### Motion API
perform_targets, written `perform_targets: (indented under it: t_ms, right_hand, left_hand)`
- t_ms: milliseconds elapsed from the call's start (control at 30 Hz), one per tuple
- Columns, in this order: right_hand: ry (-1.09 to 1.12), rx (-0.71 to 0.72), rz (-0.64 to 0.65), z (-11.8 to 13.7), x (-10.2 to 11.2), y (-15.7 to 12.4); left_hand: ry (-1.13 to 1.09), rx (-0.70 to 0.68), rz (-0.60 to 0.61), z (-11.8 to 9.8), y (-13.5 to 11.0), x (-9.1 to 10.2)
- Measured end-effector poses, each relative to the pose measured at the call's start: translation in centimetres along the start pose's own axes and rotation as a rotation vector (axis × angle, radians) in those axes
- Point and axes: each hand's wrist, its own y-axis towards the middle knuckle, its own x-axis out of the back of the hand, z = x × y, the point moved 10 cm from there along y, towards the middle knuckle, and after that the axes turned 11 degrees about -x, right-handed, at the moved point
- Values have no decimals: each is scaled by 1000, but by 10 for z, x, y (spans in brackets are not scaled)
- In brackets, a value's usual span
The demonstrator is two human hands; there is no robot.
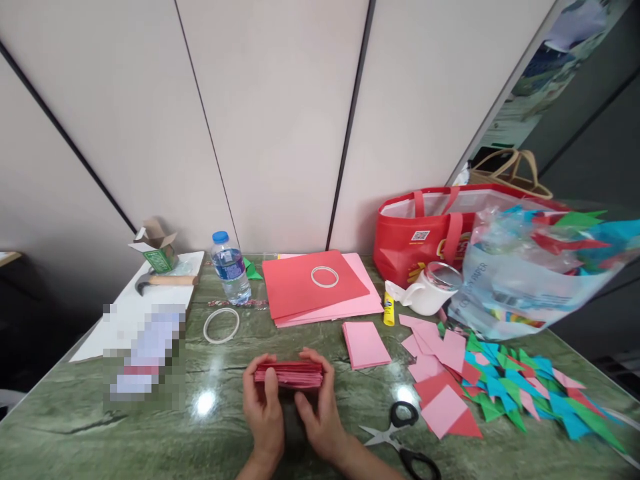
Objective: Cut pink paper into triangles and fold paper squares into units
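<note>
Stack of red paper squared up between two hands, lower centre of frame.

Spanning the bottom half: green marble table [90,427]. Right of centre: clear plastic bag [520,280], red tote [420,233]. Mid-frame: red and pink sheets [300,293], then a small pink stack [365,343]. Lower centre: left hand [264,407] and right hand [320,407], fingers curled, pinching the red paper stack [289,375] at both ends. Lower right: scissors [400,440].

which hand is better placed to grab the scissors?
Right, probably. The scissors lie on the table just right of the right hand, beside its wrist. The left hand would have to cross over. Both hands now grip the red paper stack.
</note>
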Motion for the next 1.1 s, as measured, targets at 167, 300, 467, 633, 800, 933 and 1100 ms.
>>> perform_targets:
  t_ms: [167,300,467,633,800,933,1100]
  right_hand:
    - [148,-44,-135,-3,15,2]
    - [176,-133,-208,-11,24,4]
    - [157,-133,-219,-7,25,8]
    - [114,-132,-228,-10,26,9]
    - [104,-99,-241,-7,31,9]
    - [70,-109,-265,-4,33,8]
    - [16,-146,-220,-1,26,6]
  left_hand:
    - [16,-27,-25,-6,-9,-5]
    - [42,-81,-22,-15,-16,-9]
    - [78,-52,-33,-11,-15,-7]
    - [56,-19,-39,-6,-11,-9]
    - [100,10,-66,-10,-18,-11]
    - [147,14,-105,-13,-22,-7]
    - [219,4,-174,-12,-21,5]
